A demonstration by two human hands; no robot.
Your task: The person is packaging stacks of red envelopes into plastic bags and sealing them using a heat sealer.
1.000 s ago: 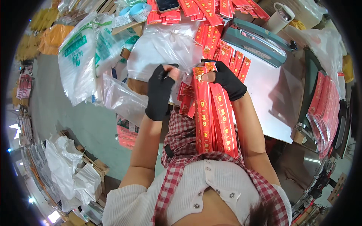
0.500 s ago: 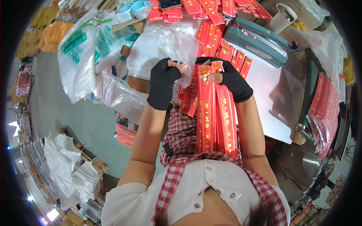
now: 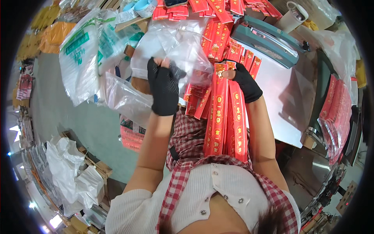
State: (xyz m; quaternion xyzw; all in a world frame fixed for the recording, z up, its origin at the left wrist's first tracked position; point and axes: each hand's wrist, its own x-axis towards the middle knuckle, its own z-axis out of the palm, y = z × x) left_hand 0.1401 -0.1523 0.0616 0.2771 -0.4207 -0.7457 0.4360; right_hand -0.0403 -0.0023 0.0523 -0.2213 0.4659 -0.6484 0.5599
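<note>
My right hand (image 3: 245, 82), in a black fingerless glove, is closed round the upper end of several long red printed strips (image 3: 219, 113). Their lower ends hang down against my checked apron. My left hand (image 3: 163, 84), gloved the same way, has its fingers curled in on a clear plastic bag (image 3: 194, 62). The film spreads from that hand towards the tops of the held strips, with part of the thumb blurred behind it. More red strips (image 3: 196, 97) lie on the table just left of the held bundle.
A dark green sealing machine (image 3: 267, 41) stands at the back right, near a white bottle (image 3: 290, 17). Red strips (image 3: 216, 35) are piled at the back. White plastic packs (image 3: 80, 58) lie left; bagged red bundles (image 3: 331, 117) stand at the far right.
My left hand has moved slightly left and its fingers have turned upward, spreading the clear bag towards the strips. My right hand and the strips have shifted a little to the right.
</note>
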